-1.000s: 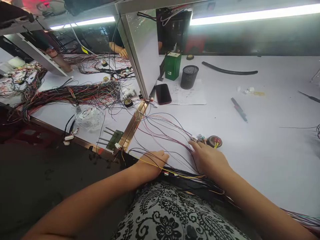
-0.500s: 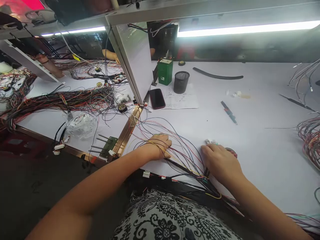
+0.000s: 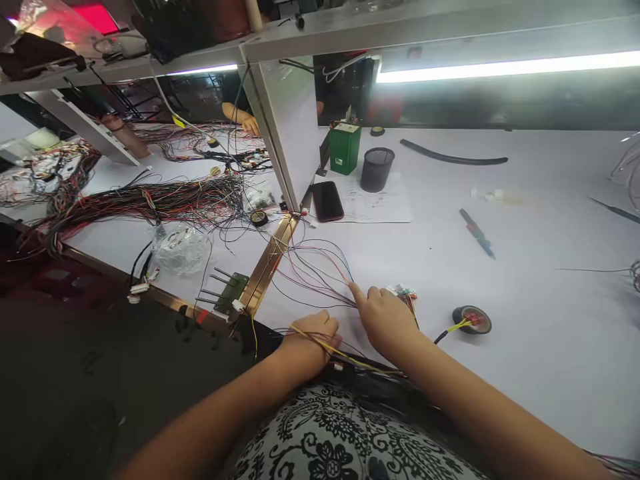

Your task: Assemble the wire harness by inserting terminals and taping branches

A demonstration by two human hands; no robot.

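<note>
Low at the table's front edge, my left hand point(image 3: 313, 337) is closed on some wires, its fingertips partly hidden; a yellow wire point(image 3: 320, 343) crosses over its back. My right hand point(image 3: 386, 321) lies a little further in, closed over a bundle of thin wires point(image 3: 325, 285) that fan out leftward, its index finger stretched along them. Small white connectors point(image 3: 397, 290) with coloured wires show just beyond its knuckles. Right of that hand, a black tape roll point(image 3: 473, 320) has a yellow-wired end with red pieces lying in it.
A copper-coloured edge strip point(image 3: 270, 267) and an upright divider point(image 3: 285, 133) stand at left. Behind lie a phone point(image 3: 328, 201), a paper sheet point(image 3: 390, 208), a mesh cup point(image 3: 377, 169), a green box point(image 3: 345, 148) and a cutter knife point(image 3: 477, 233). Another person's hand point(image 3: 245, 122) is beyond.
My right hand has moved left onto the wires, uncovering the tape roll. My left hand has come down toward the table's front edge. The wire bundle has shifted, and the view has turned slightly.
</note>
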